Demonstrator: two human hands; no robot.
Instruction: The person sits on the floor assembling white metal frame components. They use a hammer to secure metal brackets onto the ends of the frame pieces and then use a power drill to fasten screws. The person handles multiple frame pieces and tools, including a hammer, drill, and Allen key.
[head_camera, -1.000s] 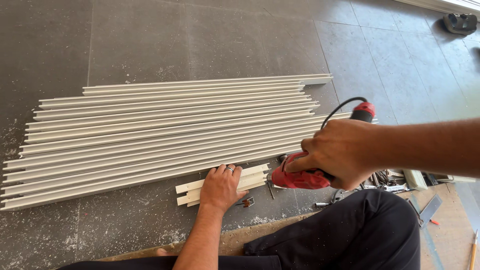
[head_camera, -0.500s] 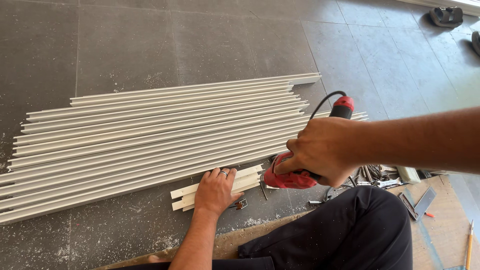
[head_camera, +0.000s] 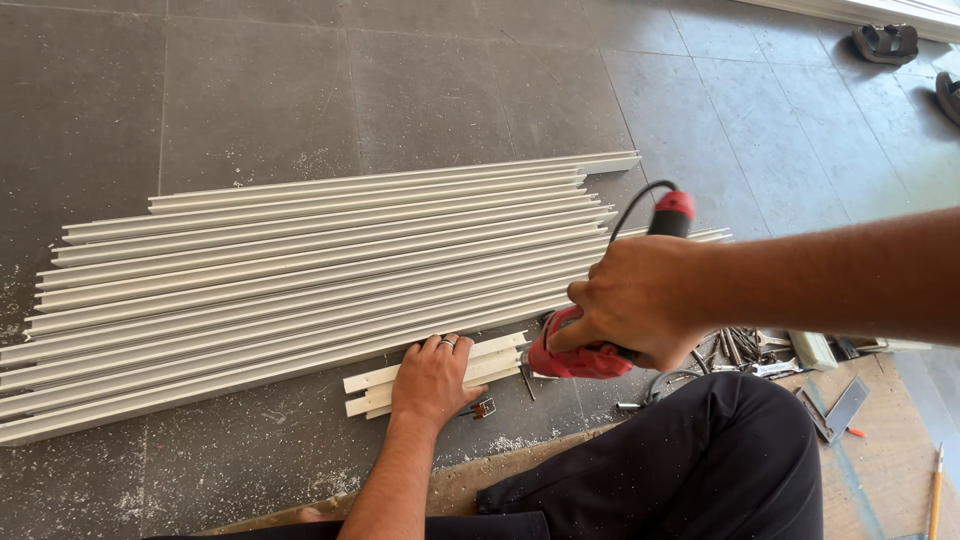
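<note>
My left hand (head_camera: 432, 380) lies flat, palm down, on a short bundle of pale wooden strips (head_camera: 372, 382) on the grey tiled floor, pinning them. My right hand (head_camera: 630, 300) grips a red corded power tool (head_camera: 575, 357), its nose down at the right end of those strips. The tool's black cable (head_camera: 635, 205) loops up from its red rear end (head_camera: 674, 210). Just beyond the strips lies a wide row of several long pale mouldings (head_camera: 300, 270), side by side.
My black-trousered leg (head_camera: 700, 460) is folded at the lower right. Loose metal bits and small tools (head_camera: 745, 350) lie right of the power tool, with a metal square (head_camera: 838, 410) on a wooden board (head_camera: 890, 470). Sandals (head_camera: 885, 42) sit at the far right. Sawdust dots the floor.
The view has shifted slightly, so the mouldings sit lower and more to the right in frame. Both hands keep their hold on the strips and the red tool.
</note>
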